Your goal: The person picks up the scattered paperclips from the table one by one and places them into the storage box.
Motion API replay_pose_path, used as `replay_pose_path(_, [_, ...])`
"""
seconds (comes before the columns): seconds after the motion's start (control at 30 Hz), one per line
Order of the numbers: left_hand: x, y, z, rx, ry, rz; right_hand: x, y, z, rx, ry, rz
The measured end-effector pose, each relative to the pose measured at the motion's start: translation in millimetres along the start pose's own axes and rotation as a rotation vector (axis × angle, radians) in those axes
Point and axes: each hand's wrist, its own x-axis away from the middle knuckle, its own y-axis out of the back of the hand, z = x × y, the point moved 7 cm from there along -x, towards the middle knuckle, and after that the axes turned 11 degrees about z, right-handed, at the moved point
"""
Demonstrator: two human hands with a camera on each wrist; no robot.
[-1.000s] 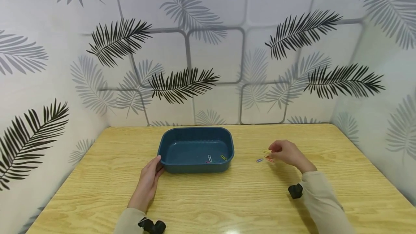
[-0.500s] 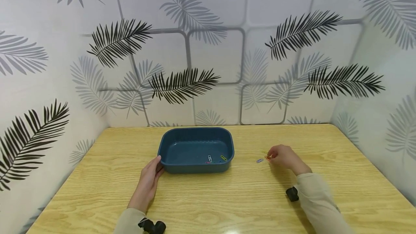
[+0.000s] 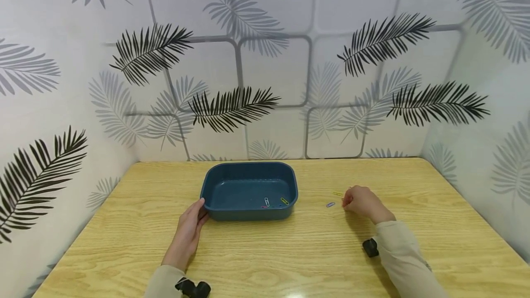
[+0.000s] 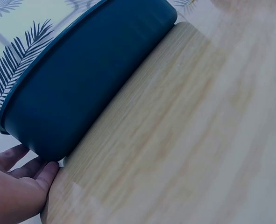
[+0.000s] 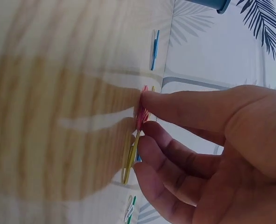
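Spreading from near to far, the wooden table (image 3: 265,261) bears a dark blue tray (image 3: 248,215), its near left corner gripped by the left hand (image 3: 188,231). Over to the right, the right hand (image 3: 365,203) pinches a pink paper clip (image 5: 141,114) at the tabletop; a violet-blue clip (image 3: 330,204) lies just left.

Dark-blue rounded-rectangular tray (image 3: 250,215) on yellow wood-grain bench (image 3: 265,256). In tray's near-right part: white oval paper clip (image 3: 267,202), left of yellow oval paper clip (image 3: 284,201). Left hand (image 3: 190,226) at tray's near-left corner. Right of tray, on bench: lilac oval paper clip (image 3: 330,204); right hand (image 3: 365,202) right of that.
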Motion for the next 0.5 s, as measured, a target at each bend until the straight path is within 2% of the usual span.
replay_pose_path(0.13, [0.4, 0.0, -0.4, 0.0, 0.003, -0.001, 0.0, -1.6, -2.7, -0.014, -0.019, 0.012])
replay_pose_path(0.5, [0.6, -1.3, -1.0, -0.007, 0.0, 0.004, 1.6, -1.5, 0.2, -0.02, 0.013, 0.023])
